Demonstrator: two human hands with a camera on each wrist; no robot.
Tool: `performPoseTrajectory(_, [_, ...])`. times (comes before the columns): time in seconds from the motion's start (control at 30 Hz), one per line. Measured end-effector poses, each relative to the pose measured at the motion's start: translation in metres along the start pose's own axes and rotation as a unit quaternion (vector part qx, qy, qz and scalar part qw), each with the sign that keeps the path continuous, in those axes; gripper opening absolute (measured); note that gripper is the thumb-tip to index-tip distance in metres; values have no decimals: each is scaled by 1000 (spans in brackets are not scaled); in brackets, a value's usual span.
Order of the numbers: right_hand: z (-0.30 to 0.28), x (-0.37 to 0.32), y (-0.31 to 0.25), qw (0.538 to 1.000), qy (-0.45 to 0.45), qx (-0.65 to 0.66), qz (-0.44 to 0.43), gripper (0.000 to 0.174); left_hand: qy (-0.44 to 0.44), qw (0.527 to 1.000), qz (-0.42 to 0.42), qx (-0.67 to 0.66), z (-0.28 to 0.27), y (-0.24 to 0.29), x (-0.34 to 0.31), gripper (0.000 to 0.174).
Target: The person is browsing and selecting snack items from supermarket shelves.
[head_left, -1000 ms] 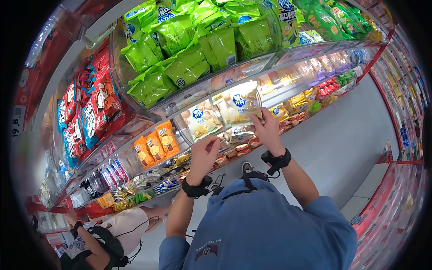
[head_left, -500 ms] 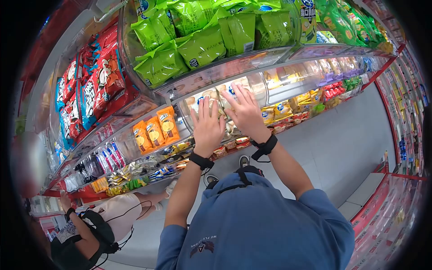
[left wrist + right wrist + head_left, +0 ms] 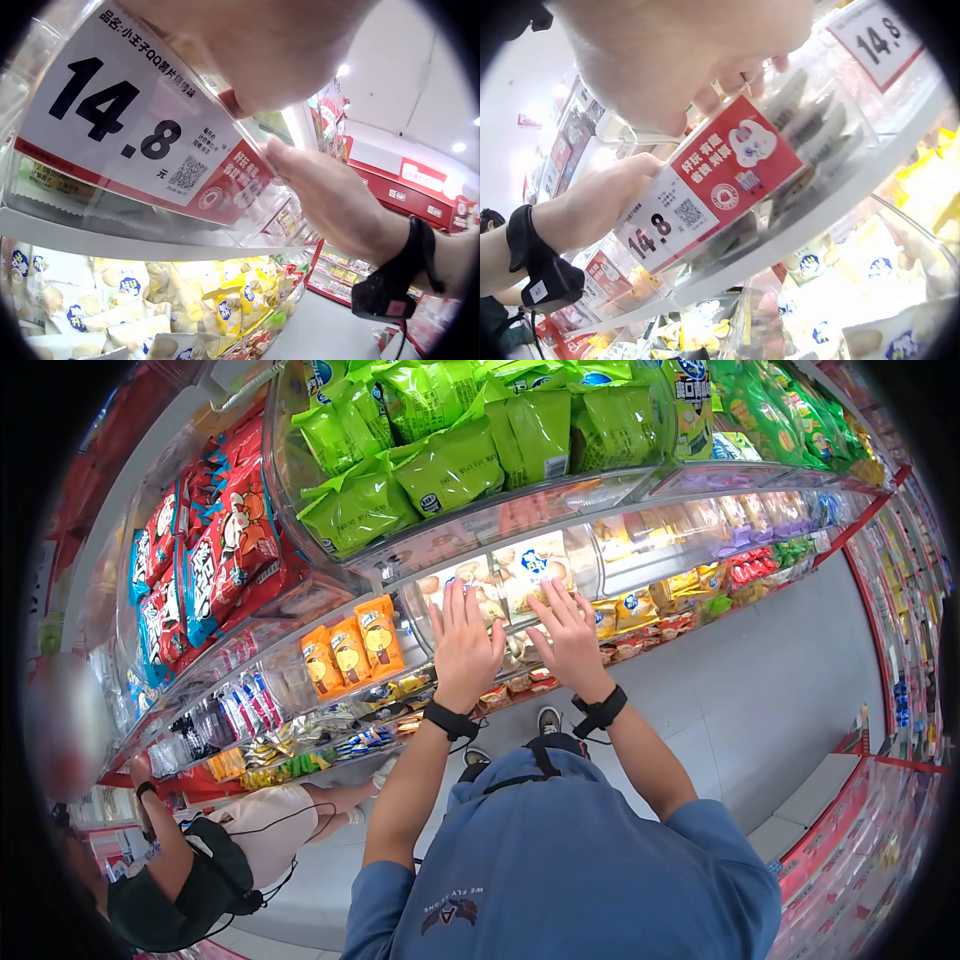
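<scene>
In the head view, pale snack bags with a blue logo point(image 3: 535, 564) lie side by side in a clear shelf bin. My left hand point(image 3: 464, 650) rests with straight, spread fingers on the left bag point(image 3: 488, 592). Beside it, my right hand point(image 3: 572, 645) lies flat with its fingertips over the lower edge of the right bag. Both wrist views show a 14.8 price tag point(image 3: 97, 97) on the bin front, with the left hand point(image 3: 255, 45) and right hand point(image 3: 682, 60) above it. Their fingertips are partly hidden behind the bin front there.
Green bags point(image 3: 450, 465) fill the bin above, and red bags point(image 3: 230, 550) stand at the left. Orange packets point(image 3: 350, 648) sit left of my hands. Another person point(image 3: 180, 860) stands at the lower left. Grey floor point(image 3: 740, 690) runs along the right, with more shelves beyond.
My hands went from curled fingers at the bags' edges to flat on them, then the right hand slid down and slightly right. The right bag, lifted earlier, now lies lower in the bin.
</scene>
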State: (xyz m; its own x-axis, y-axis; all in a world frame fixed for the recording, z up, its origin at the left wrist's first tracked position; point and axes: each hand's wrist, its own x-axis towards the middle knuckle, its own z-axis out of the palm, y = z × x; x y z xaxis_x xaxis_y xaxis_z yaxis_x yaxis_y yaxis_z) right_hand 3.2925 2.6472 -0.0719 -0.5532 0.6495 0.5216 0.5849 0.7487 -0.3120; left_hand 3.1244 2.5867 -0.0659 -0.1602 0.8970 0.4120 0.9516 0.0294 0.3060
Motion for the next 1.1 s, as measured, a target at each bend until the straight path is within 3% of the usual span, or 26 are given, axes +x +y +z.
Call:
performPoseTrajectory(0.23, [-3, -14, 11, 996, -34, 86, 6, 37, -12, 999, 8, 33, 1, 0, -1, 56])
performPoseTrajectory(0.33, [3, -18, 12, 996, -14, 89, 4, 33, -16, 999, -4, 28, 3, 1, 0, 57])
performPoseTrajectory(0.43, [0, -22, 8, 987, 73, 145, 5, 30, -10, 1000, -24, -17, -1, 2, 2, 56])
performPoseTrajectory(0.53, [-16, -53, 12, 982, 79, 171, -24, 27, 37, 998, -21, -55, -5, 3, 1, 52])
performPoseTrajectory(0.63, [7, -91, 47, 972, -63, 216, 64, 25, 42, 997, 6, -65, -8, 0, 0, 53])
performPoseTrajectory(0.77, [37, -101, 73, 975, -154, 151, 51, 32, 58, 977, 22, -205, -37, 3, -34, 34])
performPoseTrajectory(0.83, [55, -95, 71, 978, -162, 125, 30, 37, 97, 979, 0, -179, -47, 2, -64, 26])
performPoseTrajectory(0.97, [94, -83, 67, 982, -146, 116, 4, 44, 120, 973, -113, -160, -54, -19, -130, 28])
performPoseTrajectory(1.1, [126, -89, 79, 951, -293, 51, 88, 46, 137, 956, -193, -172, -54, -47, -183, 29])
